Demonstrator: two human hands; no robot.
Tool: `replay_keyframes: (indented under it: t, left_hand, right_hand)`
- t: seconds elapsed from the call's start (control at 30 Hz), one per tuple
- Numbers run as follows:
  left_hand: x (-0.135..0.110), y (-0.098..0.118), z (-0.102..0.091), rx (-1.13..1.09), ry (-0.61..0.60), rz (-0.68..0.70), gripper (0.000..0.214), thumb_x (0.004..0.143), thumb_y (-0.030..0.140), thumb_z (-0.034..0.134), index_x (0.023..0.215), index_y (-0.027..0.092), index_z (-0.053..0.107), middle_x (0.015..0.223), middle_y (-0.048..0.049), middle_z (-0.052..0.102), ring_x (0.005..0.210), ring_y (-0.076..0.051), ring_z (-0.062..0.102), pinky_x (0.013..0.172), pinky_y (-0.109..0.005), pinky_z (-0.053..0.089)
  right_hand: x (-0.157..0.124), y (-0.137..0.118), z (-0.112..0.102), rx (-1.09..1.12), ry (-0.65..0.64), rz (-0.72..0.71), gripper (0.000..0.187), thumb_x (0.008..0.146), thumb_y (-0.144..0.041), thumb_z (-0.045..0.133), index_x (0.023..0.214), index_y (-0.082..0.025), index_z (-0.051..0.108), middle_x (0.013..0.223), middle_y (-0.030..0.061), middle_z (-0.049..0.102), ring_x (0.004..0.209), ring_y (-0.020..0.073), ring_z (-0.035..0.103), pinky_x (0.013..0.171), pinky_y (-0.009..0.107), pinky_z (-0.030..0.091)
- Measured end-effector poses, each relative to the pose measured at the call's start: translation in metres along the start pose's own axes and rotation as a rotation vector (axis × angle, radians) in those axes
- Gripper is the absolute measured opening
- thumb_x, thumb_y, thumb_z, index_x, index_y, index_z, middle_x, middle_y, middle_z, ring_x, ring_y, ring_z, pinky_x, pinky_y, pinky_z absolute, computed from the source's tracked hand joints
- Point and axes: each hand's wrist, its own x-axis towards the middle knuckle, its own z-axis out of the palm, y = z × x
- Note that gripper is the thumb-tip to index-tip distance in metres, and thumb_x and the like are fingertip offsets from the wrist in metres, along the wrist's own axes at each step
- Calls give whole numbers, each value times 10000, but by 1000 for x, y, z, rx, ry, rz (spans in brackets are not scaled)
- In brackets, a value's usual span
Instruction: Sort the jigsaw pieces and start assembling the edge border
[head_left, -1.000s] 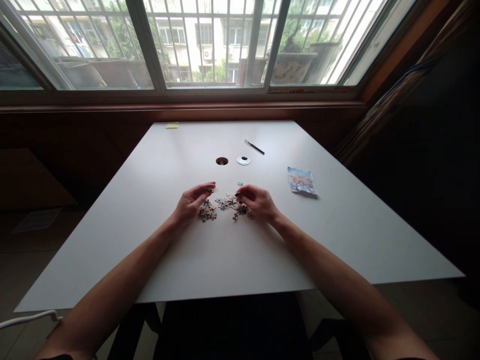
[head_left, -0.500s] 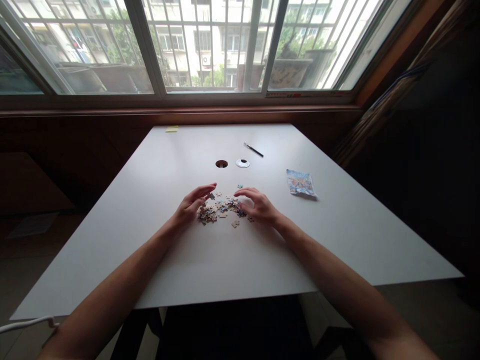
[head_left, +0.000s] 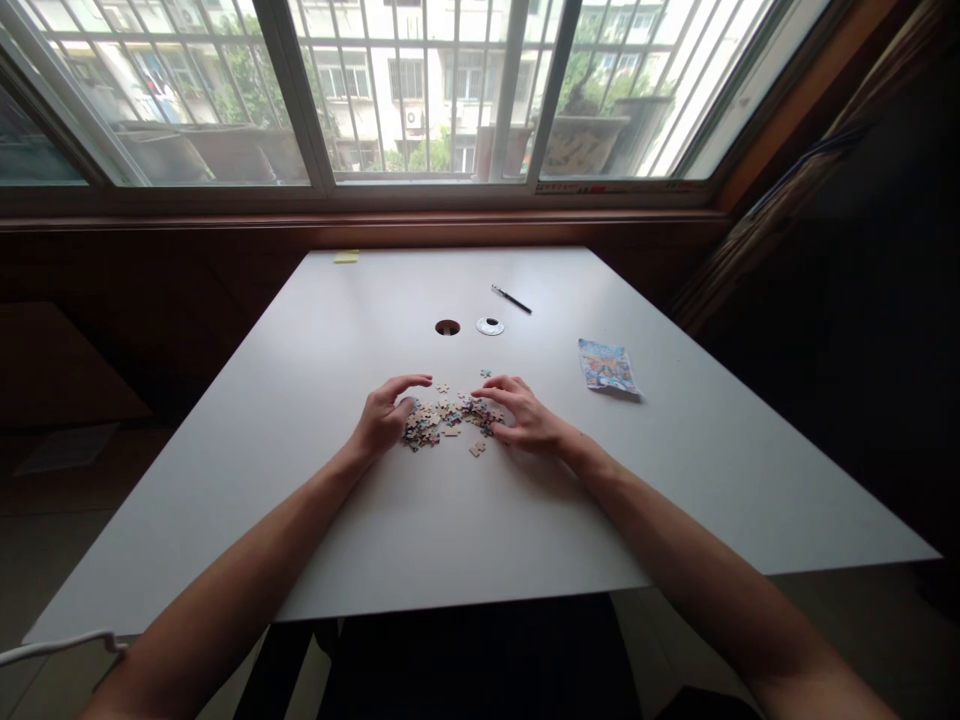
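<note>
A loose heap of small jigsaw puzzle pieces point(head_left: 450, 416) lies on the white table point(head_left: 450, 540), some showing bare backs and others coloured faces. At the heap's left edge, my left hand point(head_left: 384, 412) is open, thumb and fingers apart in a curve with nothing between them. My right hand point(head_left: 525, 415) rests against the right side, its fingers spread and curved over the pieces there. A single puzzle piece point(head_left: 477, 449) sits in front of the heap, and a bluish one point(head_left: 486, 373) lies behind it.
A colourful printed packet point(head_left: 607, 367) lies to the right. Farther back are a black pen point(head_left: 512, 299), a round cable hole point(head_left: 448, 328) and its white cover point(head_left: 490, 326). A yellow sticky note point(head_left: 346, 257) is at the far edge, below the barred window point(head_left: 420, 100).
The grey puzzle piece that was at my left fingertips is gone from them, and that hand has lowered beside the heap. My right hand has shifted slightly to the right.
</note>
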Motion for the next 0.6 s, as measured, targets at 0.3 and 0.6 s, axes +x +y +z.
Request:
replay_keyframes:
  t: [0.3, 0.6]
  left_hand:
    - [-2, 9, 17, 457, -426, 149, 854, 687, 606, 796, 1458, 391, 495, 1593, -78, 392, 1465, -473, 272, 1179, -683, 126]
    - [5, -1, 19, 419, -370, 250, 454, 855, 447, 676, 1276, 279, 656, 1434, -100, 579, 1362, -355, 473, 1179, -561, 284]
  right_hand:
    - [4, -11, 8, 154, 57, 6, 239, 902, -280, 607, 1110, -206, 700, 1020, 82, 647, 845, 173, 625, 829, 343, 540]
    - [-2, -4, -8, 98, 143, 125, 190, 882, -312, 631, 1017, -205, 712, 956, 70, 669, 737, 165, 624, 671, 313, 541]
